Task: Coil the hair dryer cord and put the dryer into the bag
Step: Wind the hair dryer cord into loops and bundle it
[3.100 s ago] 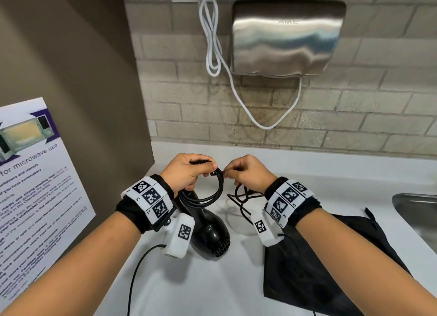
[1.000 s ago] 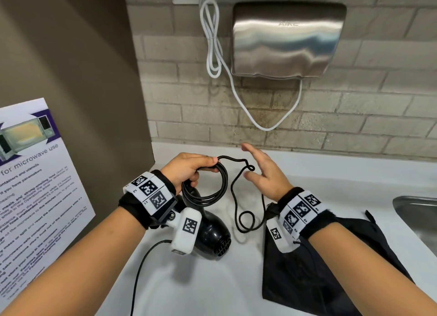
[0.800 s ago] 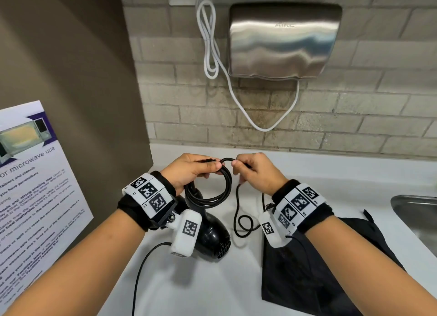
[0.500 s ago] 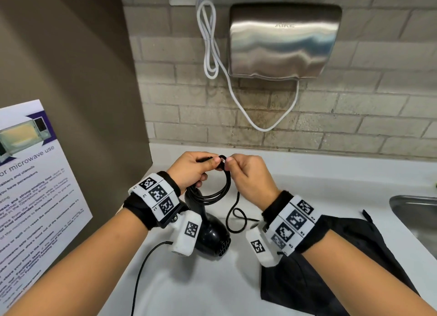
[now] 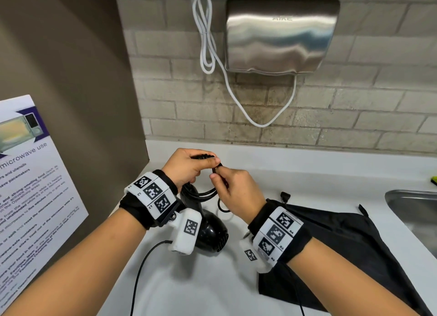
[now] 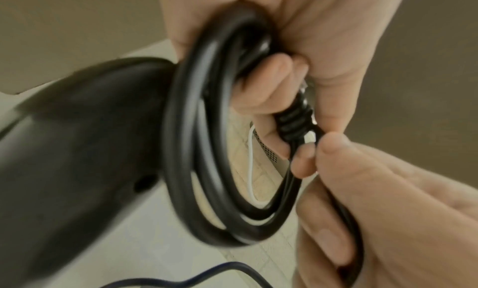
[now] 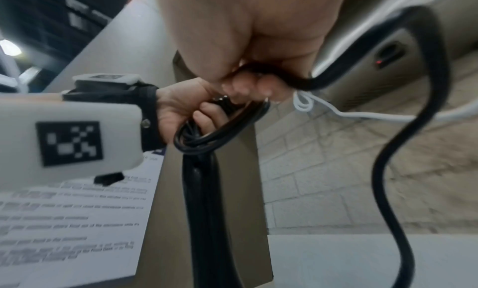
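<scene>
A black hair dryer (image 5: 210,233) stands on the white counter (image 5: 319,173), its handle rising under my left hand (image 5: 189,166). That hand grips several loops of the black cord (image 5: 203,194) coiled at the handle's top; the loops (image 6: 207,149) show large in the left wrist view. My right hand (image 5: 236,192) pinches the cord (image 6: 305,147) just beside the left thumb, with the loose tail (image 7: 403,149) hanging below it. The plug (image 5: 285,196) lies on the counter at the edge of the black bag (image 5: 343,244), which lies flat to the right.
A steel hand dryer (image 5: 281,31) with a white cable (image 5: 208,43) hangs on the brick wall behind. A steel sink (image 5: 413,216) is at the right edge. A brown panel with a microwave notice (image 5: 30,197) closes the left side.
My right hand has brought more cord over to the coil in the left hand, adding loops. The loose cord on the counter has shortened and the plug has drawn closer.
</scene>
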Available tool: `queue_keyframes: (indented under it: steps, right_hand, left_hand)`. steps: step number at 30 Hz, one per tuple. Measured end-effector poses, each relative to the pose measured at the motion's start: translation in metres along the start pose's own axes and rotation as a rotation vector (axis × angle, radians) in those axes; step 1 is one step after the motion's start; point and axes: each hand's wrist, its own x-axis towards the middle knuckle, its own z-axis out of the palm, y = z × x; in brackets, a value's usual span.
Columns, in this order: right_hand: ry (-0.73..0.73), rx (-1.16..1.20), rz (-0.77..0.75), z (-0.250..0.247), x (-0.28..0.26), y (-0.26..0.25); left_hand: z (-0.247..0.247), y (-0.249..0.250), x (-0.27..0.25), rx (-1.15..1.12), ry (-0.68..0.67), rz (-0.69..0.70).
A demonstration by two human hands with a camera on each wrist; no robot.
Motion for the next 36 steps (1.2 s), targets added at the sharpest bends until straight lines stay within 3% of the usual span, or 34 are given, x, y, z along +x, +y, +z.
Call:
queue_keyframes:
  steps: [3,6,7,10,13,23,28,30,32,36]
  right_hand:
    - [0.080,0.127,0.106,-0.011,0.000,0.017]
    - [0.194,0.104,0.387,-0.024,0.002,0.058]
    - [0.155,0.036,0.516,-0.029,0.003,0.076]
    - [-0.210,-0.230,0.862,-0.029,-0.007,0.135]
    - [-0.361,-0.330,1.029,-0.021,-0.021,0.162]
    - [-0.459,-0.403,1.165,-0.021,-0.023,0.170]
    - [-0.446,-0.401,1.160,-0.015,-0.029,0.175]
    - [-0.445,-0.375,1.085,-0.016,-0.028,0.172]
    - [-0.448,-0.283,1.011,-0.022,-0.022,0.167]
    - [-0.193,0.286,0.955,-0.039,-0.004,0.139]
  left_hand:
    - [0.004,-0.002,0.001,0.009,0.052,0.018]
    - [0.006,-0.003,0.003,0.021,0.056,0.015]
    - [0.007,-0.002,0.004,0.029,0.053,0.014]
    - [0.009,0.000,0.008,0.056,0.058,0.015]
    - [0.012,0.002,0.009,0.083,0.070,0.016]
    - [0.017,0.009,0.007,0.084,0.036,0.031]
    - [0.020,0.012,0.003,0.071,0.012,0.047]
    - [0.020,0.011,0.003,0.084,0.015,0.035]
    - [0.018,0.009,0.005,0.105,0.039,0.014]
    - [0.015,0.009,0.008,0.081,0.086,-0.004]
